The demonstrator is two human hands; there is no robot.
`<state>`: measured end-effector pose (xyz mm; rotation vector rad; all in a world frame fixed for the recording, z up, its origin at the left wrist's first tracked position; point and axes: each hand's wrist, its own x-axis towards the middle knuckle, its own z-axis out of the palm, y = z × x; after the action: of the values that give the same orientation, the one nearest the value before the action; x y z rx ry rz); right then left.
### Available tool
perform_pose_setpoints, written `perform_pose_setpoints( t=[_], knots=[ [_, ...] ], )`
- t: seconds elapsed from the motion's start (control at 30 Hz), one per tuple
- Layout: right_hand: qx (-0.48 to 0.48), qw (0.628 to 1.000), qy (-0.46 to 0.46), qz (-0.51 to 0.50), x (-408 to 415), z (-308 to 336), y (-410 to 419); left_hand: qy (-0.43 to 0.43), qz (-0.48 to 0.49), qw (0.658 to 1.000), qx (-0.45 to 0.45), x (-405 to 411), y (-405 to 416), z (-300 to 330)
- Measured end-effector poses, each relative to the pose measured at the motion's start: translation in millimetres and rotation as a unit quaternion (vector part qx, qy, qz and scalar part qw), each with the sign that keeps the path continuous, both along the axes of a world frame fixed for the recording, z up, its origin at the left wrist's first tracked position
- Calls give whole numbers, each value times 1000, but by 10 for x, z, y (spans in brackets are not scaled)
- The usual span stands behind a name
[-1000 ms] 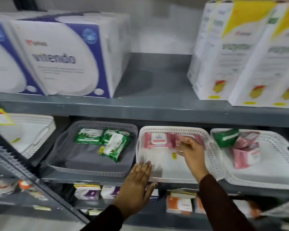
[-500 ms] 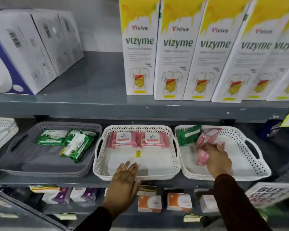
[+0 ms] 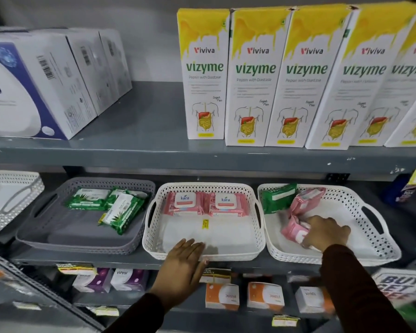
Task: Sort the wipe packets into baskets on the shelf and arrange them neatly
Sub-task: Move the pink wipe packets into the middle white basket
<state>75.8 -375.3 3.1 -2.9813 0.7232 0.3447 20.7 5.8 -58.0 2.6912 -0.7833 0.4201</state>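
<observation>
Right hand (image 3: 326,233) grips a pink packet (image 3: 296,233) inside the right basket (image 3: 360,257).

**Room and Obstructions on the Basket Shelf**

The upper shelf (image 3: 202,159) hung low over the baskets, leaving only a shallow gap for reaching in from the front edge. The grey basket (image 3: 82,236) was bare along its front half, with green packets (image 3: 111,205) crowding its rear. The middle white basket (image 3: 203,252) was open in front, two pink packets (image 3: 205,204) lining its back wall; the left hand (image 3: 185,263) lay flat over its front rim. In the right white basket (image 3: 370,227), the right half stood free, while a green packet (image 3: 277,198), pink packets (image 3: 305,205) and the right hand (image 3: 327,233) filled the left side. Neighbouring baskets nearly touched, leaving no passage between them.
</observation>
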Motion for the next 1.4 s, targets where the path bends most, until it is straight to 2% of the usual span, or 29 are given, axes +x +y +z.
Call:
perform_pose_setpoints(
  t=[0.07,0.13,0.17,0.2,0.27,0.3,0.33,0.4,0.5,0.6,0.73,0.8,0.9,1.03,1.07,1.1,1.17,1.2,1.23,1.3,1.4],
  knots=[
    [46,996,-67,-33,-54,64,49,-13,-12,1000,-4,-2,14,28],
    [156,963,-207,-80,-134,130,136,-16,-20,1000,-8,-3,15,74],
    [240,921,-289,-104,-169,197,204,-13,-21,1000,-10,6,9,94],
    [347,856,-363,-121,-196,288,302,-11,-20,1000,-13,21,5,108],
    [527,724,-429,-115,-187,432,538,-8,-17,1000,-19,53,9,105],
    [572,698,-419,-95,-148,440,665,-6,-17,1000,-21,62,16,100],
    [600,692,-397,-68,-108,433,810,-4,-20,1000,-23,66,27,95],
    [620,709,-333,-31,-3,266,1066,-4,-29,999,-30,67,40,84],
    [607,763,-221,-14,156,-75,1333,-7,-32,999,-36,49,35,46],
    [581,787,-204,-7,326,-266,1540,-7,-12,1000,-21,27,26,16],
    [377,901,-205,66,407,-501,1647,13,9,999,27,-37,-13,2],
    [307,930,-175,103,409,-540,1658,18,11,999,40,-54,-76,2],
    [303,921,-217,112,361,-323,1609,24,11,998,63,-47,-227,12],
    [151,892,-421,65,361,-19,1065,31,15,996,77,-24,-426,30],
    [120,896,-426,46,399,24,868,27,14,997,76,-4,-458,33],
    [100,915,-390,21,437,61,692,26,11,997,78,11,-473,35],
    [104,961,-250,-48,482,55,381,20,10,996,83,26,-472,15],
    [122,970,-197,-79,483,14,258,14,9,996,85,18,-470,-9],
    [151,967,-175,-104,478,-61,150,12,9,996,86,1,-472,-28],
    [202,946,-200,-157,444,-194,7,17,11,996,81,-31,-479,-27],
    [302,882,-252,-258,339,-298,-67,14,15,997,81,-36,-478,-17]
  ],
)
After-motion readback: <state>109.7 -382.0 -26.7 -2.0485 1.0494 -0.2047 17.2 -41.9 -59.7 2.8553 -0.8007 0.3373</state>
